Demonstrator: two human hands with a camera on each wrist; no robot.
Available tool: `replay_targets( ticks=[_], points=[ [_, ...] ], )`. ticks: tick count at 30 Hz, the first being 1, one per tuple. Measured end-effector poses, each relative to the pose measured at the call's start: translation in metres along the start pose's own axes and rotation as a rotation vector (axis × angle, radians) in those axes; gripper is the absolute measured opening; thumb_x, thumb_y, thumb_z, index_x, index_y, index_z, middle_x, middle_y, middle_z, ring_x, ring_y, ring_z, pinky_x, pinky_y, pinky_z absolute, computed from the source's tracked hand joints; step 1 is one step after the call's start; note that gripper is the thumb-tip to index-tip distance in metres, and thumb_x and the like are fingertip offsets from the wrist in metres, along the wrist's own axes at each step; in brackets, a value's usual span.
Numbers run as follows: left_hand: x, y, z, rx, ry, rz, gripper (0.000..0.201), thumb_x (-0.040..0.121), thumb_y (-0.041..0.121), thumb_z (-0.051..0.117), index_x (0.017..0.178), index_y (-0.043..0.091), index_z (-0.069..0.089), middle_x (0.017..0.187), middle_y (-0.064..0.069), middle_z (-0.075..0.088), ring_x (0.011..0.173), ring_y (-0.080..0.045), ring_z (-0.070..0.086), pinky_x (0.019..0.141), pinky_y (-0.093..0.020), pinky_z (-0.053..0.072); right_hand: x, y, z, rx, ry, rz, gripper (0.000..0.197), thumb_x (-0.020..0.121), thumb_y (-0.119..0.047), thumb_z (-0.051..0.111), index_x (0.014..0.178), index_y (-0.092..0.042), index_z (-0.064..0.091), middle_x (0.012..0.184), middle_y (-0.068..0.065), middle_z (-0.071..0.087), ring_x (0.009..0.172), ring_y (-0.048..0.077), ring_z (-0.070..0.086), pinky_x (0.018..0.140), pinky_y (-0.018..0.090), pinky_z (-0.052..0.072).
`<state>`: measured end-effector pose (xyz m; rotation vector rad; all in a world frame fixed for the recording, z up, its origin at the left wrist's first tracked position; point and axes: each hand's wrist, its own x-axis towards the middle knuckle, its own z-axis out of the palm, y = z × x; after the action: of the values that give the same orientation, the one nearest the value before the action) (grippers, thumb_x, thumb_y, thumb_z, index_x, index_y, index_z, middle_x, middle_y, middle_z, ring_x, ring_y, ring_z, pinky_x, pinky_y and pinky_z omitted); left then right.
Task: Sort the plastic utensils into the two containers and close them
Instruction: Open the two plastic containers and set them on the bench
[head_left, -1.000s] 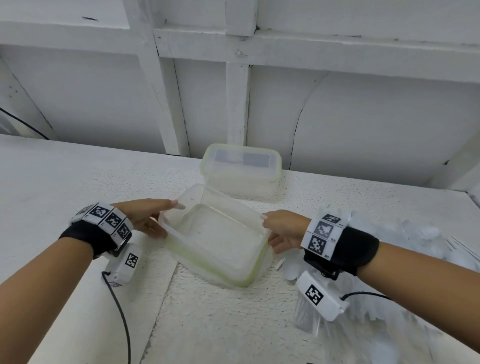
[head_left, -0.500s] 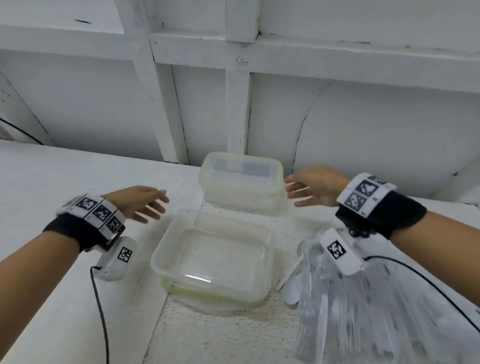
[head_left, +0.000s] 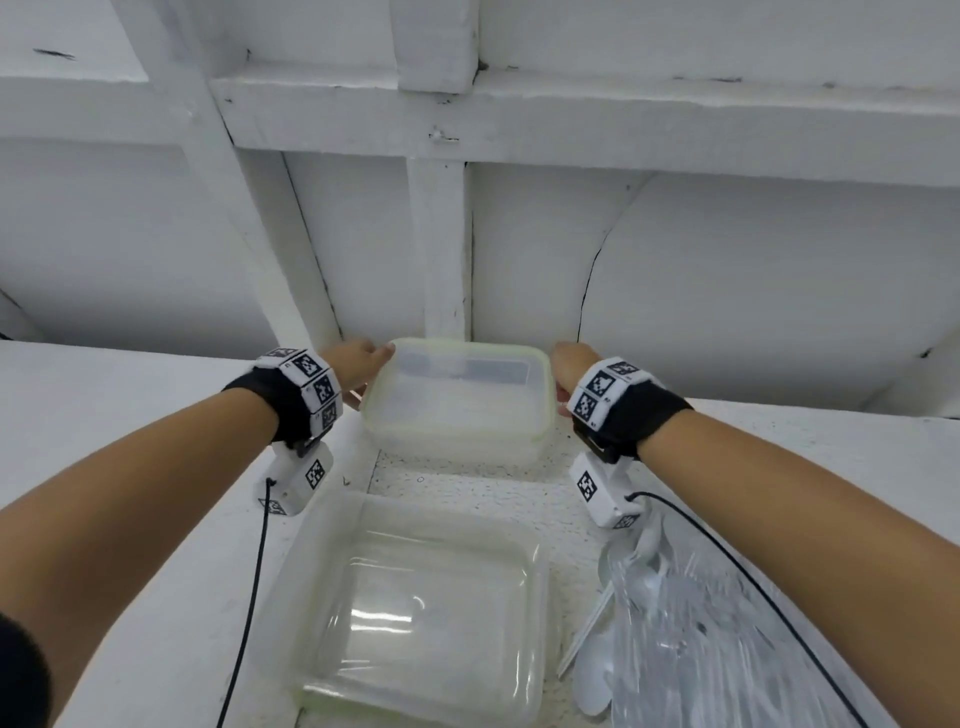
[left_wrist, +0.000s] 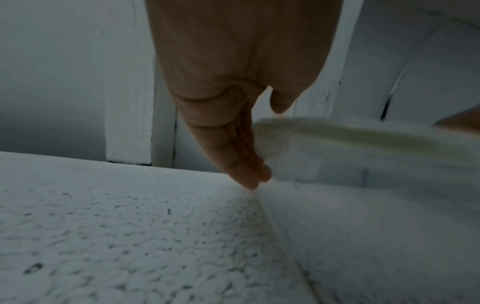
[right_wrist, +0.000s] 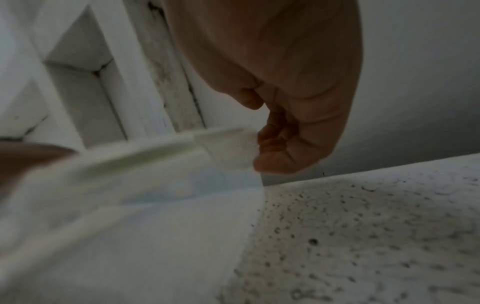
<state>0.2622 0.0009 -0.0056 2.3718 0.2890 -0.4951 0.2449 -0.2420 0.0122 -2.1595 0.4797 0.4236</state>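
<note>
A clear lidded container (head_left: 457, 400) with a greenish rim stands at the back of the white table, against the wall. My left hand (head_left: 358, 364) is at its left end; in the left wrist view its straight fingers (left_wrist: 246, 162) lie against the container's wall (left_wrist: 363, 160), thumb above the rim. My right hand (head_left: 569, 366) is at the right end, and its curled fingers (right_wrist: 275, 144) hold the lid's end flap (right_wrist: 228, 150). An open clear container (head_left: 426, 613) stands empty near me. A clear bag of white plastic utensils (head_left: 701, 634) lies to its right.
White spoons and a handle (head_left: 592, 670) stick out of the bag's left side, beside the open container. A white framed wall (head_left: 441, 249) rises right behind the lidded container. The table (head_left: 130, 395) is bare to the left. Cables hang from both wrist cameras.
Both hands let go of the near container after setting it down, then reached forward to the two ends of the lidded container. The head view has shifted forward.
</note>
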Motion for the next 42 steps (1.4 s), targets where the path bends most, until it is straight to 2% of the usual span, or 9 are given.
replay_targets(
  ticks=[2,14,20,23,25,29,33,37,42],
  points=[
    [0.004,-0.001,0.004,0.016,0.017,0.012,0.053,0.100,0.043,0.027,0.126,0.002,0.046,0.118,-0.018,0.057,0.100,-0.034,0.061,0.047,-0.026,0.053,0.007,0.002,0.006,0.004,0.042,-0.028,0.037,0.099,-0.003,0.025,0.128,0.013,0.043,0.131,0.029,0.047,0.121,0.039,0.047,0.101,0.039,0.041],
    [0.021,-0.021,0.018,-0.140,0.176,0.035,0.056,0.094,0.054,0.037,0.114,0.007,0.061,0.111,-0.014,0.063,0.100,-0.029,0.059,0.091,-0.037,0.047,0.030,0.012,0.032,0.032,0.177,0.003,0.057,0.104,-0.026,0.012,0.118,0.011,0.053,0.128,0.027,0.052,0.119,0.036,0.049,0.095,0.035,0.037],
    [0.016,-0.018,0.015,0.187,0.213,0.035,0.065,0.093,0.060,0.022,0.096,0.003,0.054,0.100,-0.021,0.062,0.089,-0.033,0.059,0.074,-0.035,0.042,0.027,0.017,0.030,-0.033,0.154,-0.182,0.047,0.102,-0.037,0.023,0.123,-0.001,0.044,0.119,0.017,0.055,0.103,0.033,0.053,0.084,0.035,0.039],
    [0.008,-0.020,0.011,-0.001,0.201,-0.066,0.069,0.094,0.060,0.021,0.122,0.002,0.046,0.117,-0.023,0.056,0.092,-0.036,0.060,0.078,-0.041,0.051,0.021,0.020,0.018,-0.063,-0.011,-0.244,0.047,0.097,-0.045,0.036,0.129,-0.010,0.044,0.114,0.006,0.052,0.105,0.031,0.055,0.088,0.037,0.046],
    [-0.003,-0.025,0.005,-0.223,0.163,-0.176,0.067,0.094,0.058,0.022,0.133,0.007,0.039,0.116,-0.021,0.053,0.081,-0.034,0.060,0.070,-0.042,0.054,0.021,0.016,0.011,-0.108,-0.092,-0.203,0.047,0.098,-0.043,0.037,0.111,-0.001,0.054,0.106,0.015,0.060,0.099,0.036,0.061,0.090,0.048,0.049],
    [-0.034,-0.041,-0.011,-0.352,-0.037,-0.350,0.073,0.088,0.066,0.032,0.115,-0.001,0.046,0.091,-0.018,0.058,0.077,-0.030,0.060,0.063,-0.037,0.052,0.013,0.008,0.009,-0.072,-0.187,-0.118,0.037,0.100,-0.031,0.038,0.100,0.003,0.053,0.075,0.018,0.054,0.079,0.037,0.063,0.083,0.049,0.053],
    [-0.052,-0.051,-0.011,-0.457,-0.266,-0.373,0.057,0.087,0.053,0.052,0.098,-0.003,0.054,0.081,-0.018,0.069,0.071,-0.026,0.069,0.054,-0.034,0.057,-0.001,0.007,0.020,0.057,-0.442,-0.001,0.044,0.101,-0.029,0.035,0.128,0.005,0.038,0.106,0.033,0.059,0.054,0.030,0.066,0.049,0.037,0.058],
    [-0.055,-0.062,-0.007,-0.773,-0.250,-0.336,0.028,0.088,0.020,0.059,0.091,-0.008,0.056,0.069,-0.018,0.069,0.061,-0.022,0.071,0.046,-0.023,0.055,-0.007,0.010,0.028,0.055,-0.534,-0.026,0.038,0.102,-0.026,0.031,0.121,0.005,0.042,0.099,0.027,0.062,0.055,0.025,0.068,0.054,0.036,0.059],
    [-0.056,-0.068,-0.001,-0.797,-0.226,-0.302,0.027,0.089,0.025,0.058,0.097,-0.001,0.056,0.072,-0.014,0.066,0.058,-0.018,0.070,0.047,-0.023,0.056,-0.012,0.012,0.027,0.029,-0.537,-0.063,0.026,0.102,-0.028,0.032,0.093,-0.007,0.046,0.098,0.021,0.064,0.058,0.021,0.068,0.061,0.037,0.059]
  ],
)
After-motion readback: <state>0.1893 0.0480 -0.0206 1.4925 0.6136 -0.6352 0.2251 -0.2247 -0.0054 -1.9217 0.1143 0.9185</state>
